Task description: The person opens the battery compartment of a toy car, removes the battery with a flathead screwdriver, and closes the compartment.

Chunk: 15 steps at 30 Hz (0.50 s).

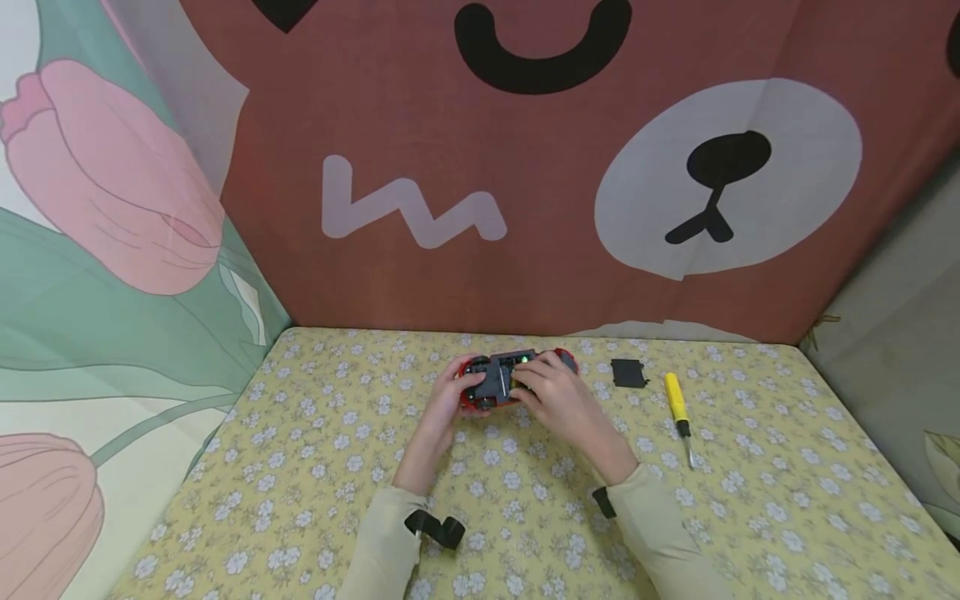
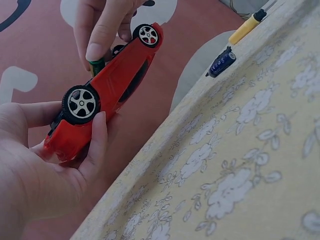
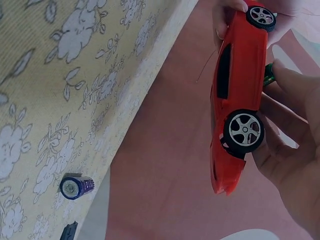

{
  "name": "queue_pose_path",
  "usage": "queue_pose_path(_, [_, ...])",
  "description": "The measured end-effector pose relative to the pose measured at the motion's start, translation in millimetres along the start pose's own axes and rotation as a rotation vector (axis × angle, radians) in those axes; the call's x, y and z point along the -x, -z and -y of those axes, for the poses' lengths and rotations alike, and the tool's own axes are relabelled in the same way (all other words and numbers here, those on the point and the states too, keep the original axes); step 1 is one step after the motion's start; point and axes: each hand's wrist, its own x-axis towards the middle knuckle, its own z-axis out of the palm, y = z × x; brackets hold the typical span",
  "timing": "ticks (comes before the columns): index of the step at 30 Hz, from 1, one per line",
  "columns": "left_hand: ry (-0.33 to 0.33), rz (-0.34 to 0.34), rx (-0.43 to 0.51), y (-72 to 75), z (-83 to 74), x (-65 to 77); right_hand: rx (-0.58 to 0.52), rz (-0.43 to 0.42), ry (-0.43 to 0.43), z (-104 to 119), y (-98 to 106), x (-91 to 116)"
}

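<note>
A red toy car (image 2: pixel 117 82) is held with its dark underside (image 1: pixel 491 382) turned up, its battery compartment uncovered. My left hand (image 1: pixel 446 400) grips one end, thumb on the underside and fingers around the body near a wheel (image 2: pixel 81 104). Over the compartment, my right hand (image 1: pixel 558 393) pinches a green battery (image 2: pixel 97 66) with thumb and fingertips; its lower part is hidden by the car body. The right wrist view shows just a bit of this battery (image 3: pixel 269 74) beside the thumb.
A black battery cover (image 1: pixel 628 373) lies right of the car on the flowered tablecloth (image 1: pixel 315 467). Farther right is a yellow-handled screwdriver (image 1: pixel 677 408). A dark blue battery (image 3: pixel 77 187) lies on the cloth near the cover. A printed curtain (image 1: pixel 420 283) hangs behind the table.
</note>
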Motion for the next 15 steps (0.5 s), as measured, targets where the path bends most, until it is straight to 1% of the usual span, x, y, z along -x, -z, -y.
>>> queue_pose_path(6, [0.0, -0.005, 0.011, -0.1, 1.1, -0.2, -0.013, -0.041, -0.001, 1.3, 0.5, -0.7])
queue_pose_path(10, [-0.006, -0.006, 0.006, -0.7, 1.5, 0.5, -0.036, -0.087, -0.029, 2.3, 0.8, -0.5])
queue_pose_path(12, [-0.006, -0.004, 0.004, -0.6, 1.6, 0.6, -0.067, -0.105, -0.048, 2.3, 0.3, 0.3])
queue_pose_path(15, [-0.011, 0.004, 0.002, -0.4, 1.8, 1.2, -0.145, -0.114, -0.071, 2.7, 1.0, 0.3])
